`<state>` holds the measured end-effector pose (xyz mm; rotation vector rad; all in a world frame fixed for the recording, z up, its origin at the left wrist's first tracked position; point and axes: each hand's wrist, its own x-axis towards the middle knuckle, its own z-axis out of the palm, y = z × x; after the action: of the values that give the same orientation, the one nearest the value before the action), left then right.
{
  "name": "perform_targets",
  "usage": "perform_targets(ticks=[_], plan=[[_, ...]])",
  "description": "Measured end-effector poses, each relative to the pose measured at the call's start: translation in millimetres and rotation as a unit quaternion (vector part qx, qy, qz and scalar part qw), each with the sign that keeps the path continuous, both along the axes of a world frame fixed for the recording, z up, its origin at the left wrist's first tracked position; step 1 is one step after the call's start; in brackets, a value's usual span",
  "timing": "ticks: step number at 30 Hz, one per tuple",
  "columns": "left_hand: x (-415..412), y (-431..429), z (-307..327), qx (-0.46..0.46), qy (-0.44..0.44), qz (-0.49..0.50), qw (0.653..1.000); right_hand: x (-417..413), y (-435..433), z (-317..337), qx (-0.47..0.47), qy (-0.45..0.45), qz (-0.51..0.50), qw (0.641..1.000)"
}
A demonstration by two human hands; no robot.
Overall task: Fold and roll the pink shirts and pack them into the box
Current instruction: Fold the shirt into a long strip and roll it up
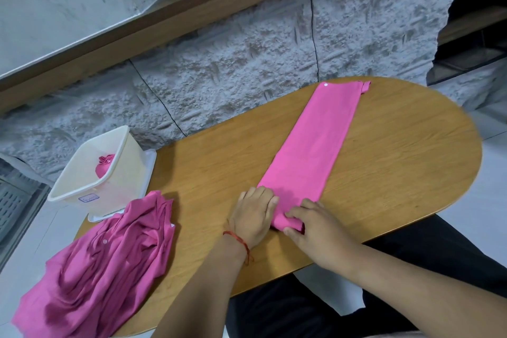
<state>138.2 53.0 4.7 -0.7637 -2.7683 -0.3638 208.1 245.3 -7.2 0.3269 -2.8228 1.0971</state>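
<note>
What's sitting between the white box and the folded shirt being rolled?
Nothing: in the head view, only the bare wood of the table runs from the box to the folded shirt.

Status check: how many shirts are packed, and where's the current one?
Done: one rolled shirt sits in the plastic box. In hand: a folded shirt lies as a long strip; the left hand and right hand grip its near end, the roll barely begun. Left: finishing that roll, boxing it, then the crumpled pile of shirts beside the box.
</note>
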Motion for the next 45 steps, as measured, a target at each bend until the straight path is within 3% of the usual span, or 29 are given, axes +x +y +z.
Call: perform_targets(ticks=[6, 14, 18, 28, 30, 33, 41, 45], plan=[[-14.5, 12.5, 0.5, 0.028, -0.049, 0.009, 0.998, 0.1, 13.8, -8.9, 0.017, 0.021, 0.012, 1.000], [-31.3, 18.1, 0.6, 0.001, -0.032, 0.020, 0.999, -17.6, 39.7, 6.7, 0.038, 0.020, 0.054, 0.998], [-37.4, 21.8, 4.9, -0.020, -0.035, 0.018, 0.999, -19.9, 47.2, 9.8, -0.033, -0.008, 0.048, 0.998], [-37.2, -3.0, -11.6, 0.044, -0.025, -0.005, 0.999, -29.4, 50.9, 3.0, -0.172, -0.156, 0.043, 0.972], [-38.8, -2.8, -12.4, 0.094, -0.064, 0.001, 0.994, -29.9, 51.0, 5.2, -0.154, -0.164, 0.044, 0.973], [-47.4, 7.2, -8.4, 0.083, -0.089, 0.015, 0.992, -29.4, 51.8, 11.0, -0.064, -0.131, 0.042, 0.988], [-50.6, 18.7, -5.4, 0.034, -0.083, 0.060, 0.994, -33.2, 42.6, 17.9, 0.134, 0.076, 0.077, 0.985], [-52.1, 21.6, -3.5, 0.008, -0.083, 0.085, 0.993, -36.1, 44.6, 13.7, 0.138, 0.103, 0.078, 0.982]])
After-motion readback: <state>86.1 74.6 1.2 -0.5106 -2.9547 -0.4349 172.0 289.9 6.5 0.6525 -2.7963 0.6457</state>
